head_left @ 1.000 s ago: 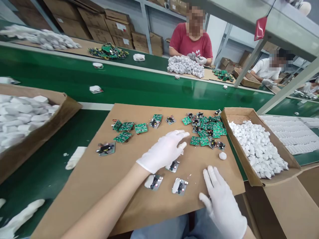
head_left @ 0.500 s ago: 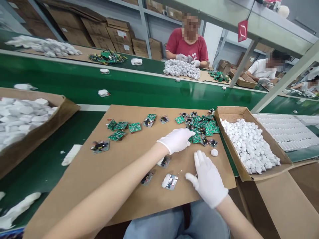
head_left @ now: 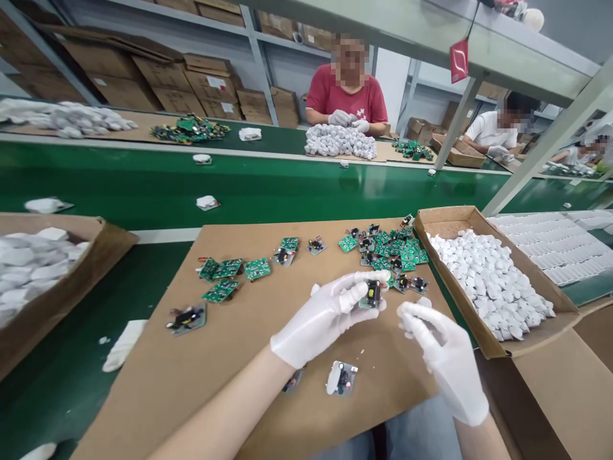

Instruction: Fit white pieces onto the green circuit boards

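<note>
The gloved left hand [head_left: 325,316] pinches a small circuit board [head_left: 373,294] between thumb and fingers, raised above the cardboard sheet [head_left: 239,358], near the pile of green boards [head_left: 397,249]. The right hand [head_left: 443,351] curls just beside it, perhaps around a white piece; its grip is unclear.

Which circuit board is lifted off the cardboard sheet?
The circuit board pinched by the left hand. The other boards lie flat on the cardboard sheet.
</note>
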The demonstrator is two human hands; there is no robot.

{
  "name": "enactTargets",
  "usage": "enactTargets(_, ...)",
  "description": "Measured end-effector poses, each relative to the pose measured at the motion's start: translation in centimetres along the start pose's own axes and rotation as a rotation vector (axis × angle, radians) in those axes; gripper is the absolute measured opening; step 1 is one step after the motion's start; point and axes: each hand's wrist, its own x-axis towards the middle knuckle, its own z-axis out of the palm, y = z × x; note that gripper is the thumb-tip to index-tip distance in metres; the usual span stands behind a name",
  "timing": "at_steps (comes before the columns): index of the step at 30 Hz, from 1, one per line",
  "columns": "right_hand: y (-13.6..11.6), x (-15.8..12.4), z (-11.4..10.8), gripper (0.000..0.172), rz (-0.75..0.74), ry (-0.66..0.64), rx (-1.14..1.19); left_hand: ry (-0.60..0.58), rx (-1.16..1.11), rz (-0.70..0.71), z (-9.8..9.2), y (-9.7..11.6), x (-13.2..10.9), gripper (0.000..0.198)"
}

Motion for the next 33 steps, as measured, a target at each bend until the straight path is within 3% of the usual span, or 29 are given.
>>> enactTargets(3,-3.1,0.3,0.4,0.028,0.118,0.062,0.313,0.041,-0.016,0.006,0.1,-0.2,-0.4,0.036)
enactTargets(9,-5.4,0.4,2.9,0.021,0.106,0.161,0.48,0.116,0.162,0.038,0.4,-0.3,-1.0,0.038)
enactTargets(13,-5.3,0.0,3.5,0.015,-0.047,0.213,0.414,0.19,0.289,0.08,0.4,-0.2,-1.4,0.036)
enactTargets(16,-5.0,-0.3,3.3,0.018,-0.15,0.157,0.368,0.215,0.281,0.102,0.5,-0.4,-1.5,0.032)
enactTargets(22,-4.9,0.2,3.4,0.017,-0.182,0.13,0.393,0.176,0.195,0.159,0.9,-0.7,-1.4,0.026)
enactTargets(28,-3.8,0.1,4.3,0.021,-0.346,0.258,0.257,0.197,0.136,0.149,1.2,-1.1,-1.7,0.025)
enactTargets(30,-3.4,0.0,3.8,0.023,-0.395,0.213,0.232,0.192,0.108,0.116,1.4,-1.0,-1.7,0.026)
enactTargets(33,-2.9,-0.4,2.6,0.026,-0.427,0.021,0.218,0.176,0.025,0.08,1.7,-0.7,-1.7,0.026)
